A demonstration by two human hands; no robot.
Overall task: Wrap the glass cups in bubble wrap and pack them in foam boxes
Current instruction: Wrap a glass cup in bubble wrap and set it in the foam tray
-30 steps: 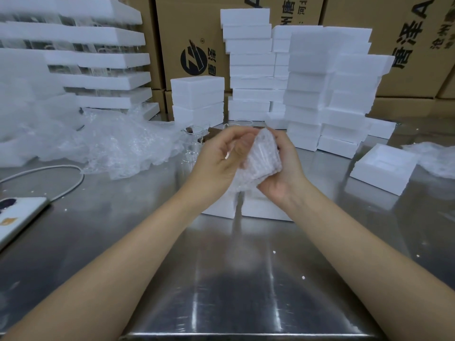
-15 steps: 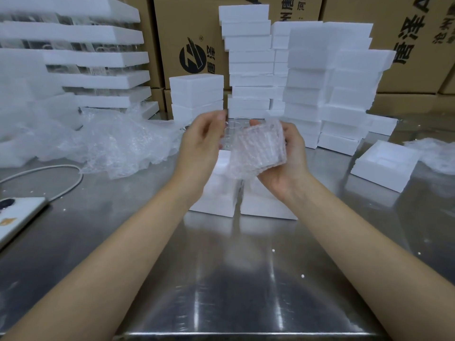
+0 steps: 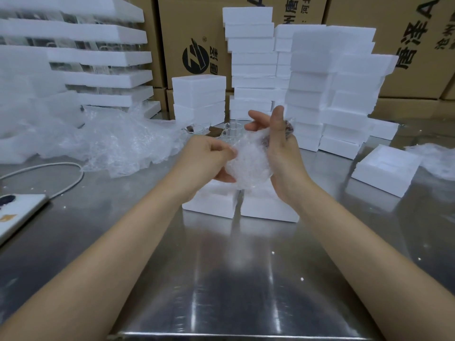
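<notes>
A glass cup wrapped in bubble wrap (image 3: 250,161) is held between both hands above the steel table. My right hand (image 3: 280,148) cradles the bundle from the right, thumb pointing up. My left hand (image 3: 209,156) pinches the wrap's left edge with curled fingers. Directly below the bundle lie two foam box halves (image 3: 211,200) side by side, partly hidden by my hands. Bare glass cups (image 3: 231,130) stand just behind my hands. A heap of loose bubble wrap (image 3: 118,143) lies to the left.
Tall stacks of white foam boxes (image 3: 327,89) stand at the back, more on the left (image 3: 103,57), cardboard cartons behind. An open foam box (image 3: 386,168) sits at right. A phone (image 3: 17,212) with a cable (image 3: 61,168) lies at the left edge.
The bundle has dropped lower and been turned. My left hand, open beside it before, now pinches the wrap's edge. My right hand has rotated with its thumb pointing up.
</notes>
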